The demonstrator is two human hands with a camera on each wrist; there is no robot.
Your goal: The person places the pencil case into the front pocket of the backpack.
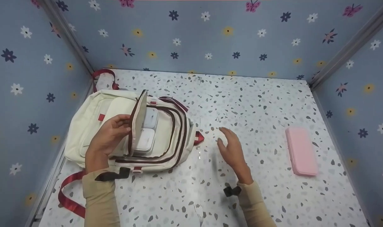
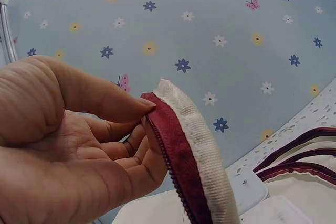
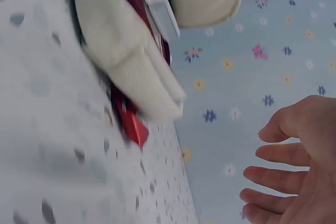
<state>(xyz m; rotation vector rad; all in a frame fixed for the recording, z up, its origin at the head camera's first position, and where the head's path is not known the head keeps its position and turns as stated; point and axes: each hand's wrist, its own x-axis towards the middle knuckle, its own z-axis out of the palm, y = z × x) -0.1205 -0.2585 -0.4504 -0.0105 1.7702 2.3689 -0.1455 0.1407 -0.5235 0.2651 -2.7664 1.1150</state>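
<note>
A cream backpack [image 1: 84,126] with dark red zips lies on the left of the table. My left hand [image 1: 108,135] pinches the zipped edge of its front pocket flap [image 1: 138,123] between thumb and fingers, holding the flap raised; the left wrist view shows the red zip tape [image 2: 173,135] at the fingertips. Inside the opened pocket lie two white boxes, one [image 1: 151,117] behind the other [image 1: 145,140]. My right hand [image 1: 232,148] hovers to the right of the backpack, fingers spread and holding nothing, as the right wrist view also shows.
A pink case [image 1: 301,151] lies on the right side of the speckled table [image 1: 248,104]. A red strap [image 1: 68,195] trails by the left sleeve, and a red tab [image 1: 198,138] sticks out at the backpack's right end. Flowered walls [image 1: 191,37] enclose three sides.
</note>
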